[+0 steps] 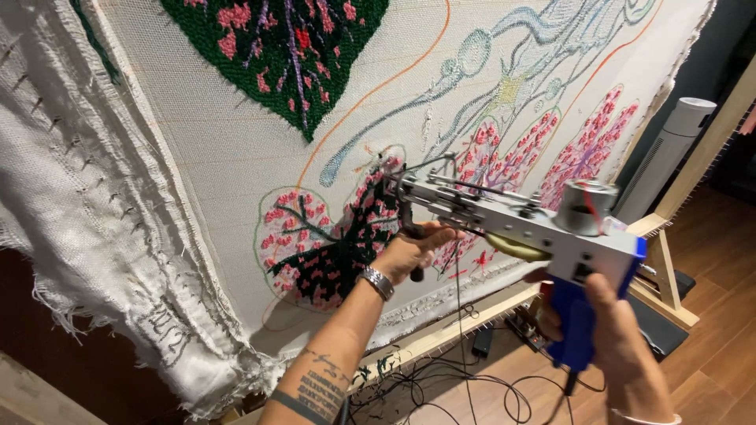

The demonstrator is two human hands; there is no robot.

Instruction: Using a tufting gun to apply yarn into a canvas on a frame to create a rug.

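**Tufting gun pressed to the stretched cloth**

While the lower frame edge is cutting off the right wrist and the left upper arm, both hands are showing on the tufting gun [520, 224] at the middle of the scene. Its needle tip is disappearing into the pile where it is meeting the backing cloth [228, 157], so the exact contact point is hard to make out. The gun's long axis is running from near right to far left, tilted slightly upward, with the nose pointing left into a dark leaf with pink spots [346, 244].

The right hand [614, 330] is wrapping its fingers closed around the blue grip under the motor. The left hand [413, 252], wearing a metal bracelet, is curling closed around the black front handle beneath the nose.

A green tufted leaf [283, 47] is being cut off by the top edge. At the far right, a white tower appliance [669, 149] is standing partly behind the wooden frame [669, 260]. Black cables [472, 386] are lying tangled on the wooden floor below, their ends hidden.
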